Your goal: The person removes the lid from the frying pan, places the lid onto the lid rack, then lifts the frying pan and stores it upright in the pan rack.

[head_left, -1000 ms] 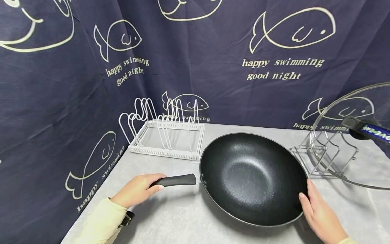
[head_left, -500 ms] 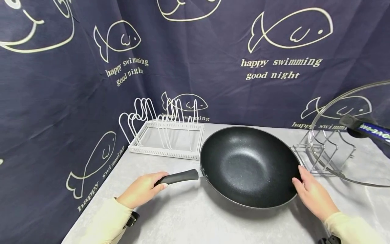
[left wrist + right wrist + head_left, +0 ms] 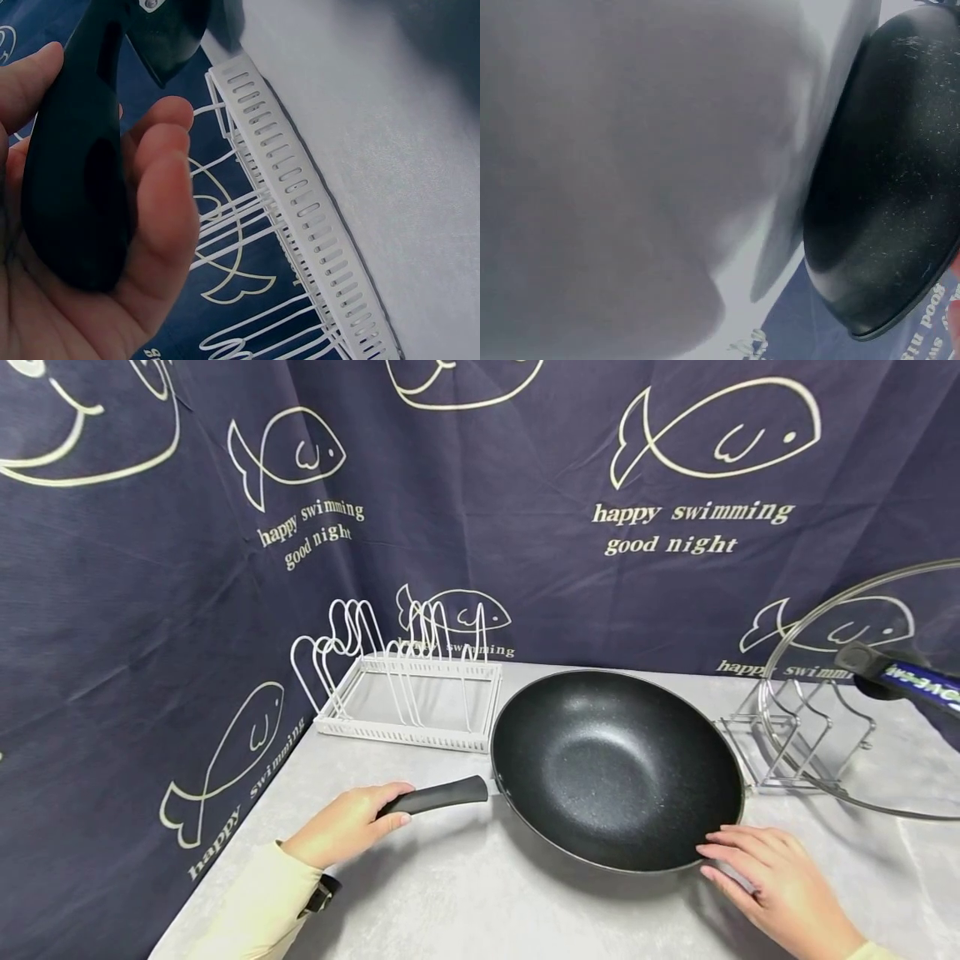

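A black wok (image 3: 600,768) sits in the middle of the grey table, its bowl facing up. Its black handle (image 3: 438,795) points left toward my left hand (image 3: 348,827), whose fingers and thumb grip the end of it. The left wrist view shows those fingers (image 3: 161,202) curled around the handle. On the other side, my right hand (image 3: 780,885) is at the wok's front right rim, its loosely bent fingertips right at the edge. In the right wrist view the wok's dark outer side (image 3: 892,172) shows, with fingertips just entering at the right edge.
Behind the wok's handle stands a white wire rack (image 3: 405,743). At the right, a metal wire rack (image 3: 795,735) stands by a large glass lid (image 3: 772,652) with a dark knob. A dark blue curtain (image 3: 525,460) with fish prints hangs behind and at the left.
The wok has moved back a little with my left hand still on its handle. My right hand has let go of the right rim and shifted forward to the front right edge.
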Demonstrator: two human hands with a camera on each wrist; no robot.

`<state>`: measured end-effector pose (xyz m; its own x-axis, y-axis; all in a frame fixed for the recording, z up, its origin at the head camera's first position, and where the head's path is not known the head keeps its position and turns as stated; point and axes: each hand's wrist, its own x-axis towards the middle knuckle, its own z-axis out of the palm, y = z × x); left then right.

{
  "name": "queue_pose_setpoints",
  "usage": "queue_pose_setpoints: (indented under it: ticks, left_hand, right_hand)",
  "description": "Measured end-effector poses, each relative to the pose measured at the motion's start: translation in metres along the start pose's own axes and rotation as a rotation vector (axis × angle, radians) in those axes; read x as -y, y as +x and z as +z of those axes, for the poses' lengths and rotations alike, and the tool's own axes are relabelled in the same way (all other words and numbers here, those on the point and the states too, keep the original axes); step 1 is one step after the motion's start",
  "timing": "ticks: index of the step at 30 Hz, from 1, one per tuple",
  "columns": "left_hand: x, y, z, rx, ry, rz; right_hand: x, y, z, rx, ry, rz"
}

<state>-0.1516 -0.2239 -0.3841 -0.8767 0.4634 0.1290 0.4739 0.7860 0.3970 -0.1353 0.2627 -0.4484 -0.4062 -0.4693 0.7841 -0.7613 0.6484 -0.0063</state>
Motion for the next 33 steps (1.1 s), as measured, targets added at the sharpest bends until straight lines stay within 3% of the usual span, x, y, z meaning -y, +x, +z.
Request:
queue_pose_setpoints:
  ticks: [7,15,24,33]
  left_hand:
    - [0.001,-0.001,0.0,0.004,-0.005,-0.001]
    - [0.001,0.0,-0.001,0.005,0.007,-0.019]
    - [0.001,0.001,0.003,0.008,-0.013,0.005]
    - [-0.006,-0.001,0.003,0.005,-0.089,0.006]
  right_hand:
    - [0.005,0.014,0.005,-0.067,0.026,-0.18]
    - [0.015,0.029,0.012,-0.075,0.131,-0.275]
    - [0.014,0.03,0.012,-0.081,0.102,-0.233]
    - [-0.001,0.021,0.014,-0.068,0.048,-0.174]
